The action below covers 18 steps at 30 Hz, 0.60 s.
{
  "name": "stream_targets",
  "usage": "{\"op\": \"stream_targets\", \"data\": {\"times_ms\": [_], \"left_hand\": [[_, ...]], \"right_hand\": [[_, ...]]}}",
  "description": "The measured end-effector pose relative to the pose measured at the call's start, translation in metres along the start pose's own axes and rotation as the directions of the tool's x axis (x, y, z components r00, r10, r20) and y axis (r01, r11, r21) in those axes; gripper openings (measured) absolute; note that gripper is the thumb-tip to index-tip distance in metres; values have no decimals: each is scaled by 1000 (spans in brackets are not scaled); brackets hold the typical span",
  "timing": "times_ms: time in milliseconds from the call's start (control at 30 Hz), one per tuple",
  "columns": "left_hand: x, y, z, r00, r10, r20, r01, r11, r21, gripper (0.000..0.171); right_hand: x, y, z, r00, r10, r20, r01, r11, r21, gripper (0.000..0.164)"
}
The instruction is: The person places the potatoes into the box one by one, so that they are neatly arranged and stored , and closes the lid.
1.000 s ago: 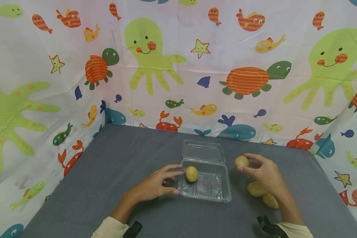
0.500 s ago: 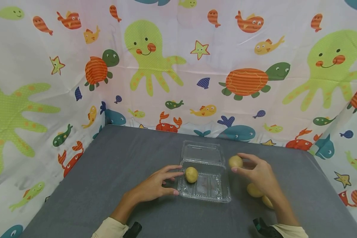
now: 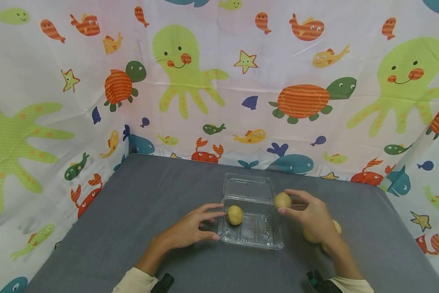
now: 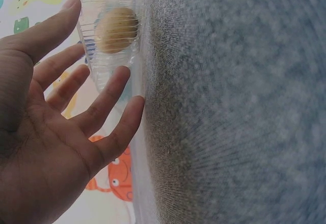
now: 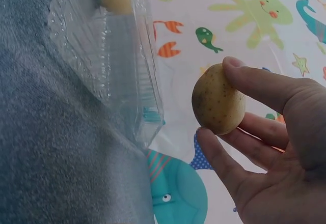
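My right hand (image 3: 309,213) pinches a small potato (image 5: 218,100) between thumb and fingertips, at the right rim of a clear plastic clamshell box (image 3: 256,240). The box lies unfolded, its lid (image 3: 248,187) laid back on the far side. Another potato (image 3: 235,215) sits in the left part of the box. My left hand (image 3: 190,228) is at the box's left side with fingers spread and holding nothing; its fingertips are right at the box wall, as the left wrist view also shows.
More potatoes (image 3: 337,226) lie on the grey tabletop (image 3: 160,179), partly hidden behind my right forearm. A white curtain (image 3: 219,101) printed with sea animals stands along the back and both sides of the table.
My right hand has moved left with its potato, from beside the loose potatoes to the right rim of the box. The left hand has stayed in place.
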<state>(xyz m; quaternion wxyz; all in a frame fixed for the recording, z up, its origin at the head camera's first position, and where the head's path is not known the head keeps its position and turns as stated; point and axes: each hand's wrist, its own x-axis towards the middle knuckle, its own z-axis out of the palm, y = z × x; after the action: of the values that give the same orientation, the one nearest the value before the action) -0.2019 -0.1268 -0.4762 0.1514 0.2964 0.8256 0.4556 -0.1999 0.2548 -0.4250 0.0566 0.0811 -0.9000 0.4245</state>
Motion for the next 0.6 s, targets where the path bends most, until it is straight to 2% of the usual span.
{"op": "stream_targets", "data": {"times_ms": [400, 600], "left_hand": [[0, 0, 0, 1000, -6, -2, 6, 1000, 3, 66], [-1, 0, 0, 1000, -16, -1, 16, 1000, -6, 66]], "right_hand": [[-2, 1, 17, 998, -54, 33, 51, 997, 60, 64], [-3, -5, 23, 997, -56, 54, 51, 994, 97, 63]]}}
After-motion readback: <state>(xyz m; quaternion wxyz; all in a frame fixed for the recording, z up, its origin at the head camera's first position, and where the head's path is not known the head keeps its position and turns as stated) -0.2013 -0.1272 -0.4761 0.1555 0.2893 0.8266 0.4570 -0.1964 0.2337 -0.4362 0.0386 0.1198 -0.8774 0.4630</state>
